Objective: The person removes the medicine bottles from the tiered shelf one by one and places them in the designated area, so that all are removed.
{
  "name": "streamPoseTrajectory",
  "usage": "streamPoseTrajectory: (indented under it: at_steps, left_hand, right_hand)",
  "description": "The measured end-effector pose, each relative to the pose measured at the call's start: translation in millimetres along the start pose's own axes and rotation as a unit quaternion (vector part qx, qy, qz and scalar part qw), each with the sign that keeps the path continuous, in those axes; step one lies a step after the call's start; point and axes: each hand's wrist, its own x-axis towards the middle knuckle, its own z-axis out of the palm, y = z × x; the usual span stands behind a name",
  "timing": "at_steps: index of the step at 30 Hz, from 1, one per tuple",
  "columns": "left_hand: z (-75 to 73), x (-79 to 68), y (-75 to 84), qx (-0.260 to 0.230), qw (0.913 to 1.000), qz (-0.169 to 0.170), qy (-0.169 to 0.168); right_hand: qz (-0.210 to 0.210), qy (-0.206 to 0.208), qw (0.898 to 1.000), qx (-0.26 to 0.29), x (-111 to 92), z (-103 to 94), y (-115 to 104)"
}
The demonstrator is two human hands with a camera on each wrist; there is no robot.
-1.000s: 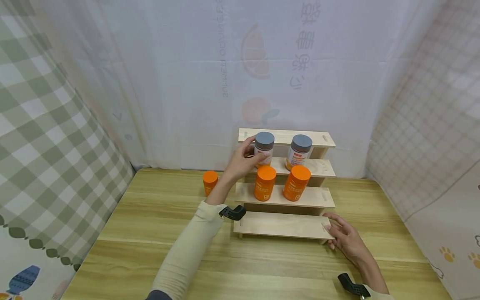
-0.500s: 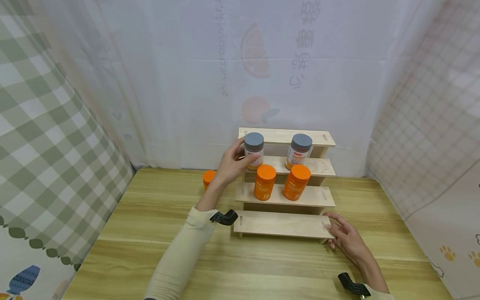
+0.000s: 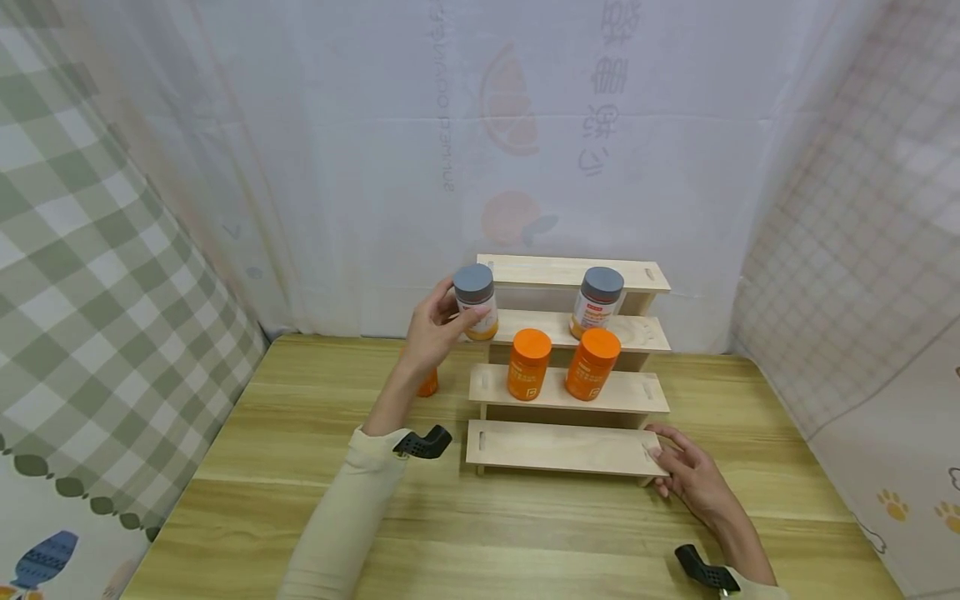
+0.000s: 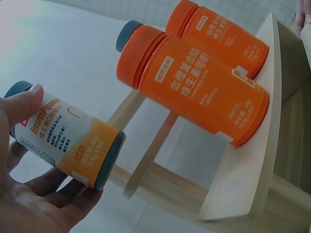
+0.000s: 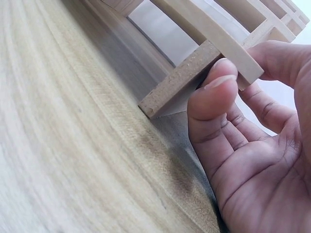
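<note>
In my left hand (image 3: 431, 335) is a supplement bottle (image 4: 73, 133) with a grey lid and a white and orange label. The left wrist view shows thumb and fingers curled round it, clear of the shelf boards. My right hand (image 3: 693, 477) pinches the right end of the lowest board of a four-step wooden display rack (image 3: 562, 446). A matching grey-lidded bottle (image 3: 597, 302) stands upright on the third step. Two orange bottles (image 3: 529, 364) stand on the second step, nearest the held bottle in the left wrist view.
Another orange bottle (image 3: 428, 385) stands on the wooden table (image 3: 315, 433), mostly hidden behind my left hand. A white printed curtain (image 3: 360, 208) hangs behind the rack. Cloth also covers both sides, a green checked one (image 3: 112, 250) at left.
My left hand has moved left with the grey-lidded bottle, off its place on the third step. The orange bottle on the table has become mostly covered. My right hand stays put.
</note>
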Motion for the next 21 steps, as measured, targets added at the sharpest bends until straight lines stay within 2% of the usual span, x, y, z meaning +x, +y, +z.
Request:
streamPoseTrajectory:
  at_steps: [12, 21]
  left_hand:
    - [-32.4, -16.3, -0.7, -0.026, 0.9972, -0.054, 0.045]
    - [-58.4, -27.3, -8.5, -0.018, 0.9957, -0.058, 0.071]
  right_hand:
    - [0.0, 0.0, 1.0, 0.001, 0, 0.3, 0]
    - [0.002, 0.0, 1.0, -0.006, -1, 0.9, -1]
